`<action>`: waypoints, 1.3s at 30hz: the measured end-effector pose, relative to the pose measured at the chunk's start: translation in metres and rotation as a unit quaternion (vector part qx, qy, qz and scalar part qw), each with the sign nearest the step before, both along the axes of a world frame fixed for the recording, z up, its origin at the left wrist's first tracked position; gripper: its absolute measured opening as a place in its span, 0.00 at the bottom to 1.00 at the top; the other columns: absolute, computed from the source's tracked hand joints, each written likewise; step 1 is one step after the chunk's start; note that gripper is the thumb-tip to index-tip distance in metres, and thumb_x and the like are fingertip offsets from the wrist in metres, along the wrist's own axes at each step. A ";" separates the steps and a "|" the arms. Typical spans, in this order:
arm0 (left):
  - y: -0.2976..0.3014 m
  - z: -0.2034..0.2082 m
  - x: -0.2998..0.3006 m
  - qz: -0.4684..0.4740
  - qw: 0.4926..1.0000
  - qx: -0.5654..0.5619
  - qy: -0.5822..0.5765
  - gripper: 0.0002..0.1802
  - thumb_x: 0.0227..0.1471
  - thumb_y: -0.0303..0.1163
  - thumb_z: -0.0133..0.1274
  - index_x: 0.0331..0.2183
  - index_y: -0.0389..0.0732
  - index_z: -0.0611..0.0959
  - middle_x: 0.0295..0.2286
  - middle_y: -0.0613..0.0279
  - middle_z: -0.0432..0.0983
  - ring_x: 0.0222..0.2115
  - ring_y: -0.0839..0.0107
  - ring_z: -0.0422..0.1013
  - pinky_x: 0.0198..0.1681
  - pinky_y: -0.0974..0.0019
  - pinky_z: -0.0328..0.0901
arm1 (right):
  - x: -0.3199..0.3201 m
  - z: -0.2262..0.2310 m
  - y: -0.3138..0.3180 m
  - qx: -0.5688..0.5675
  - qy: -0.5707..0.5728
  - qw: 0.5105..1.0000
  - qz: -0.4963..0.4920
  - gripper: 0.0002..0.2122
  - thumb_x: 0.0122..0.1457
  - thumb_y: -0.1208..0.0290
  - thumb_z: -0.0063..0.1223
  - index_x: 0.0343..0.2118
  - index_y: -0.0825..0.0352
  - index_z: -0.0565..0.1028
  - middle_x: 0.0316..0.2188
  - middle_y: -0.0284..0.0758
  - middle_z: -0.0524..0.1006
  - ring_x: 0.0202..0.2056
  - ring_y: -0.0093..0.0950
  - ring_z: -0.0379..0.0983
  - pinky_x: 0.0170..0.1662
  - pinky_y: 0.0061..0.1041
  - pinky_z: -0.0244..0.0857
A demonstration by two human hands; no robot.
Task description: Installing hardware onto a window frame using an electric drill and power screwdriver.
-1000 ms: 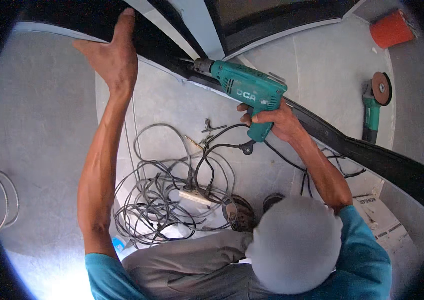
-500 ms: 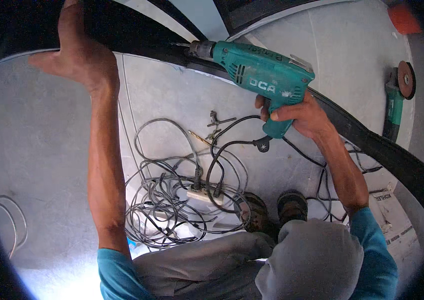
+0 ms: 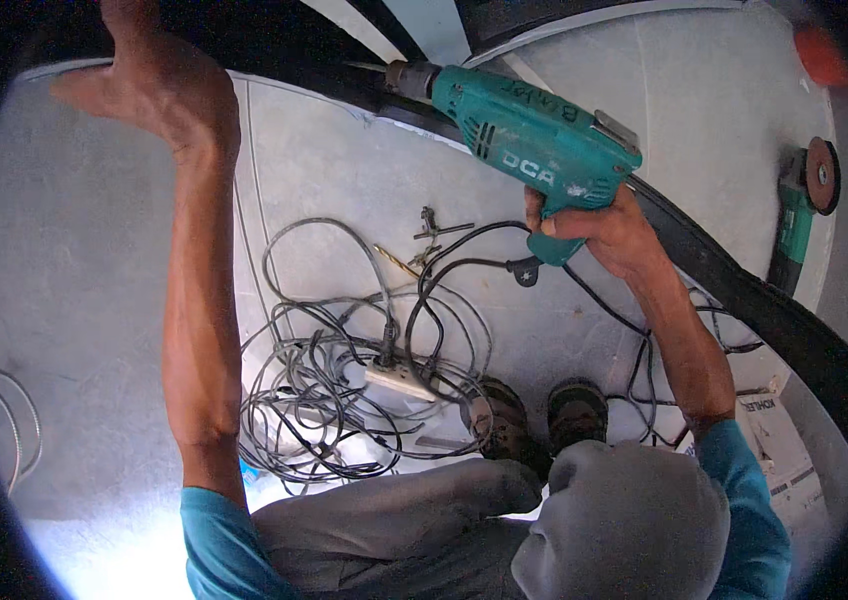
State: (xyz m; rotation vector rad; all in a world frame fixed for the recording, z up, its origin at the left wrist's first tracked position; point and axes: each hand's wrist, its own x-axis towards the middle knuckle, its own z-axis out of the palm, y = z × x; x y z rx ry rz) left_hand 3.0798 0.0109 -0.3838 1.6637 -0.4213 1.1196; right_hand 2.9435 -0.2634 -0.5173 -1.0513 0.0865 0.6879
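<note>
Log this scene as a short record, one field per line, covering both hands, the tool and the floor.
Left hand: spread open at the dark frame; contact unclear
Right hand: gripping the drill
Drill: green, pointing left; contact with the frame unclear
Floor, middle: tangled cords, a pale power strip, a loose gold drill bit
Floor, right: green grinder, beyond the frame
</note>
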 end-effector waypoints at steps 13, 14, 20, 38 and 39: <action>-0.028 -0.003 -0.011 0.195 0.975 0.109 -0.016 0.38 0.58 0.55 0.32 0.59 0.36 0.52 0.60 0.52 0.43 0.61 0.61 0.38 0.63 0.61 0.35 | -0.005 0.011 0.007 -0.067 -0.045 0.997 -0.014 0.17 0.37 0.80 0.59 0.35 0.68 0.73 0.28 0.33 0.75 0.32 0.25 0.72 0.39 0.26 0.65; -0.029 -0.001 -0.012 0.195 0.975 0.109 -0.015 0.38 0.58 0.55 0.32 0.59 0.36 0.52 0.60 0.52 0.43 0.61 0.61 0.38 0.63 0.61 0.35 | -0.006 0.010 0.006 -0.066 -0.044 0.997 -0.014 0.17 0.37 0.80 0.59 0.35 0.68 0.73 0.28 0.33 0.75 0.32 0.25 0.72 0.39 0.26 0.65; -0.014 -0.004 -0.007 0.202 0.965 0.160 -0.040 0.38 0.58 0.55 0.31 0.58 0.35 0.53 0.59 0.50 0.45 0.61 0.60 0.40 0.63 0.61 0.35 | -0.004 0.001 0.005 -0.099 -0.043 0.994 0.002 0.17 0.39 0.81 0.58 0.37 0.68 0.73 0.29 0.32 0.75 0.33 0.25 0.72 0.39 0.26 0.65; -0.013 0.006 -0.008 0.182 0.973 0.139 -0.007 0.32 0.53 0.58 0.43 0.30 0.33 0.74 0.27 0.61 0.66 0.28 0.73 0.63 0.34 0.67 0.61 | 0.009 0.000 0.050 0.087 -0.010 0.996 -0.025 0.25 0.38 0.81 0.55 0.45 0.70 0.69 0.34 0.40 0.75 0.32 0.30 0.73 0.38 0.30 0.67; -0.032 0.011 -0.021 0.164 0.981 0.089 0.049 0.33 0.53 0.59 0.43 0.31 0.32 0.74 0.27 0.59 0.67 0.29 0.71 0.64 0.37 0.66 0.61 | 0.010 0.000 0.047 0.082 -0.013 0.996 -0.030 0.25 0.38 0.81 0.55 0.45 0.70 0.69 0.34 0.40 0.75 0.32 0.30 0.73 0.38 0.30 0.67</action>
